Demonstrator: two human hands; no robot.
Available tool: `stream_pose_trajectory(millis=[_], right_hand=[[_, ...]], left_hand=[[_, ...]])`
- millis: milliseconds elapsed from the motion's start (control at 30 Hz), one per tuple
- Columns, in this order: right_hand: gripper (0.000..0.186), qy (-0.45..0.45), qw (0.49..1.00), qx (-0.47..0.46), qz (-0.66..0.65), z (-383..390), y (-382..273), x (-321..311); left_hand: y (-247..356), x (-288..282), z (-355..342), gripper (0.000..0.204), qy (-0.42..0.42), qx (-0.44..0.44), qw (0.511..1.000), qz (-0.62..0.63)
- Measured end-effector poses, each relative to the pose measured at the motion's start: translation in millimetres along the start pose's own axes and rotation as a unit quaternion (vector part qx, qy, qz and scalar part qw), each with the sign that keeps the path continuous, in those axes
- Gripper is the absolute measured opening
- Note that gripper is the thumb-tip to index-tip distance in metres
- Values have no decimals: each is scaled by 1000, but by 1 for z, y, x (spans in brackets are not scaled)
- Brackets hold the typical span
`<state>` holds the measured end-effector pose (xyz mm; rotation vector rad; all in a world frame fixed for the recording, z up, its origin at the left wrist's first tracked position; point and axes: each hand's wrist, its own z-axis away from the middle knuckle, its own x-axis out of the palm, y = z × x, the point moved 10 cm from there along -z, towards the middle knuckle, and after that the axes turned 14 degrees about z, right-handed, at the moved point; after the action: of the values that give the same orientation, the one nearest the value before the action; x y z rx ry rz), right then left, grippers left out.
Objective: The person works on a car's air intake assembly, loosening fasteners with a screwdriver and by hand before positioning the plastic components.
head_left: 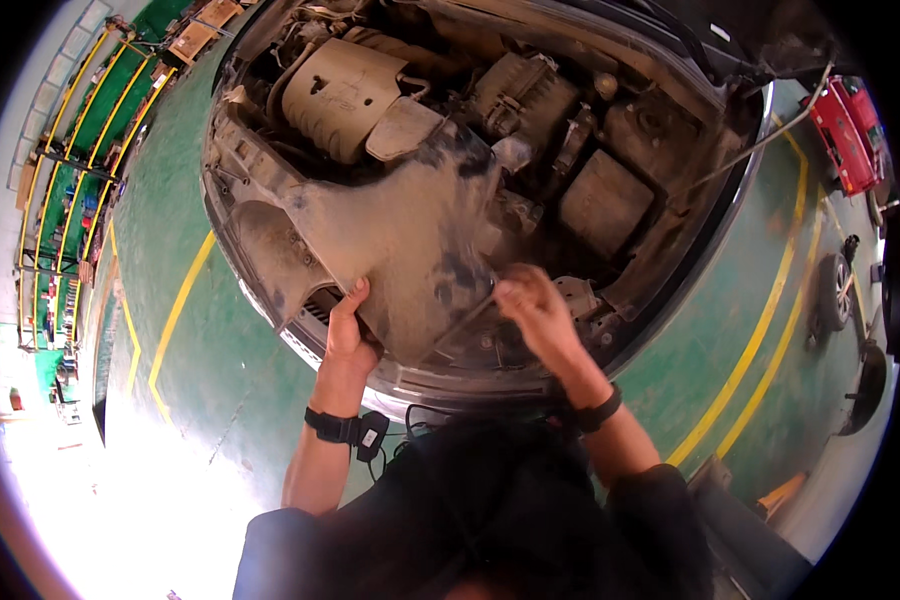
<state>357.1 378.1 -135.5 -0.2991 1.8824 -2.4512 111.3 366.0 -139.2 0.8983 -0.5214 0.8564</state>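
Panel point(400, 235), broad and dusty, between both hands and stretching forward of them over engine bay point(655, 125). Left hand point(353, 335) pinching panel's near left edge: thumb on top, fingers underneath, mostly hidden. Right hand point(535, 310) at panel's right edge, fingers curled in, slightly blurred; cannot tell whether pinching or only touching. Well ahead of left hand: engine cover point(340, 95), dusty. Ahead and right of right hand: squarish box point(607, 203).

Tan panel point(390, 235) with dark smudges, yellow-striped green floor point(158, 230).
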Motion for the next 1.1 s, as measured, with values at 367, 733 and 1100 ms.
stream_pose_trajectory(millis=[367, 733, 1100], right_hand=[[100, 97, 991, 22, -95, -38, 23, -11], [104, 155, 983, 84, -45, -54, 60, -30], [99, 183, 977, 96, -56, -69, 79, -42]], left_hand=[[-55, 32, -72, 66, 46, -53, 997, -30], [-82, 27, -110, 71, 114, -52, 988, -89], [-95, 9, -131, 61, 171, -50, 983, -49]])
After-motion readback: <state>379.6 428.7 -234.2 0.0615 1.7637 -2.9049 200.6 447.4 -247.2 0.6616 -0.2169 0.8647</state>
